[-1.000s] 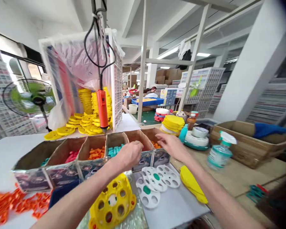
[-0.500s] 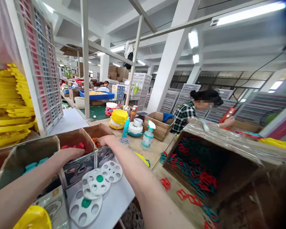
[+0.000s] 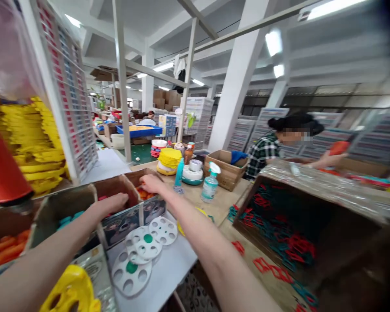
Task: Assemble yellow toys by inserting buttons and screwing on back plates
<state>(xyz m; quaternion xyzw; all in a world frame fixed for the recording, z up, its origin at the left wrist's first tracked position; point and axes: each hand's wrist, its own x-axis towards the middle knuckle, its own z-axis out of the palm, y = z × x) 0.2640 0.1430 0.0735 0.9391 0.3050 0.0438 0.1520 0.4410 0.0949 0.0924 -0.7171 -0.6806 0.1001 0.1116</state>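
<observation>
My left hand [image 3: 112, 203] reaches into a cardboard bin [image 3: 115, 186] of pink-red parts, its fingers curled down among them; what they hold is hidden. My right hand [image 3: 152, 183] dips into the bin beside it [image 3: 142, 175], which holds orange parts [image 3: 143, 193], fingers bent over them. In front of the bins lie three white perforated discs [image 3: 146, 247], two with green centres. A yellow perforated piece [image 3: 69, 290] sits at the lower left.
Stacks of yellow discs [image 3: 35, 143] and an orange hanging tool [image 3: 3, 169] stand at left. A spray bottle [image 3: 210, 185], a tape roll [image 3: 192, 172] and boxes sit ahead. A large open carton [image 3: 312, 195] with red and teal parts lies at right, behind it a person in a checked shirt [image 3: 263, 149].
The camera swung right and then slightly back left. Both hands stayed at the bins; my right hand has gone deeper into the orange-parts bin.
</observation>
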